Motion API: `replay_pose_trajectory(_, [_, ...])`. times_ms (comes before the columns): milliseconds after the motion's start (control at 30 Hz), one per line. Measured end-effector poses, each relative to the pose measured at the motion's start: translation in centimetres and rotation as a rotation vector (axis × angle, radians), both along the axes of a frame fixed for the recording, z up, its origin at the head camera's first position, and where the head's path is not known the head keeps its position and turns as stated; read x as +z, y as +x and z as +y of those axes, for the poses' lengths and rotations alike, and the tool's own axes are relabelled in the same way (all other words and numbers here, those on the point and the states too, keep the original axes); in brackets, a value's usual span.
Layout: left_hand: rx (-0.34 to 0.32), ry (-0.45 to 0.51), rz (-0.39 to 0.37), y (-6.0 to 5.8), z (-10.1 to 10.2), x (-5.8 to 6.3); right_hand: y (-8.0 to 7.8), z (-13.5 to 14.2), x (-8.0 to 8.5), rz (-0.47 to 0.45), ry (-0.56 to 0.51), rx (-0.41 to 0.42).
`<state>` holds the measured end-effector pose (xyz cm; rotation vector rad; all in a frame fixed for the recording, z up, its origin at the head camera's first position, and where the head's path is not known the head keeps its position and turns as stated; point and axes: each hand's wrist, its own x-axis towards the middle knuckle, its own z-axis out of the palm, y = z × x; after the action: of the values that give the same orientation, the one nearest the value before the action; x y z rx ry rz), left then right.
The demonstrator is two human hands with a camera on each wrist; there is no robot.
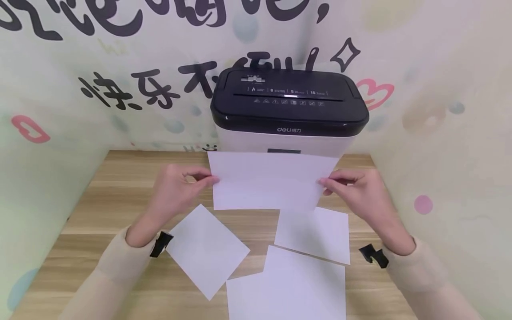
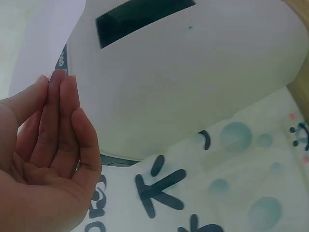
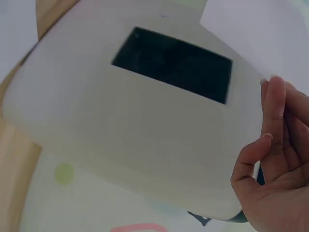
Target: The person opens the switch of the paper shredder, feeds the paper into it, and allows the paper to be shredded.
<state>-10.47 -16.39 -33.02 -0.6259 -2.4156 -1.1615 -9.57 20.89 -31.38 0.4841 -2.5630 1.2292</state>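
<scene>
Between both hands a white sheet of paper point(image 1: 272, 182) is held up in front of the shredder. My left hand point(image 1: 180, 184) pinches its left edge between thumb and fingers, and my right hand point(image 1: 356, 189) pinches the right edge. The paper shredder point(image 1: 288, 106) has a black top with a feed slot and a pale bin with a dark window point(image 3: 174, 65). In the left wrist view, thumb and fingertips of the left hand point(image 2: 53, 145) meet at the paper's edge point(image 2: 46, 38). The right wrist view shows the right hand point(image 3: 280, 154) at the other edge.
On the wooden table point(image 1: 120, 186) lie several white sheets: one turned at an angle point(image 1: 208, 251) on the left, one point(image 1: 316, 235) on the right, and overlapping ones point(image 1: 304, 284) near the front. A printed cloth point(image 1: 168, 120) stands behind and beside the table.
</scene>
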Motion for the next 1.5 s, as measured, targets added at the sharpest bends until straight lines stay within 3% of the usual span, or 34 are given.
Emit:
replay_pose_trajectory(133, [0.005, -0.023, 0.062, -0.5, 0.0, 1.2, -0.6, 0.3, 1.2, 0.016, 0.020, 0.002])
replay_pose_trajectory(267, [-0.016, -0.025, 0.011, -1.1, 0.3, 3.1, -1.4, 0.7, 2.7, -0.043, -0.001, -0.008])
replay_pose_trajectory(367, [-0.037, -0.020, -0.013, -2.0, 0.6, 5.2, -2.1, 1.2, 4.5, -0.091, -0.045, -0.036])
replay_pose_trajectory(500, [-0.047, -0.036, 0.024, -3.5, 0.8, 7.6, -2.9, 1.6, 6.8, -0.117, -0.110, -0.042])
replay_pose_trajectory(733, [-0.042, -0.025, 0.032, -5.4, 1.5, 10.1, -4.5, 2.3, 9.3, -0.121, -0.174, -0.007])
replay_pose_trajectory(1000, [-0.023, 0.017, -0.009, -8.0, 2.3, 13.8, -7.5, 3.0, 12.3, -0.111, -0.443, 0.082])
replay_pose_trajectory(1133, [-0.020, 0.027, -0.006, -8.9, 2.6, 14.7, -8.6, 3.2, 13.4, -0.103, -0.453, 0.068])
replay_pose_trajectory(1367, [-0.041, 0.031, 0.081, -10.4, 3.0, 14.8, -10.0, 3.4, 14.6, -0.081, -0.326, -0.029])
replay_pose_trajectory(1500, [-0.025, 0.036, 0.116, -11.6, 3.2, 15.0, -11.3, 3.3, 15.5, -0.072, -0.305, -0.066])
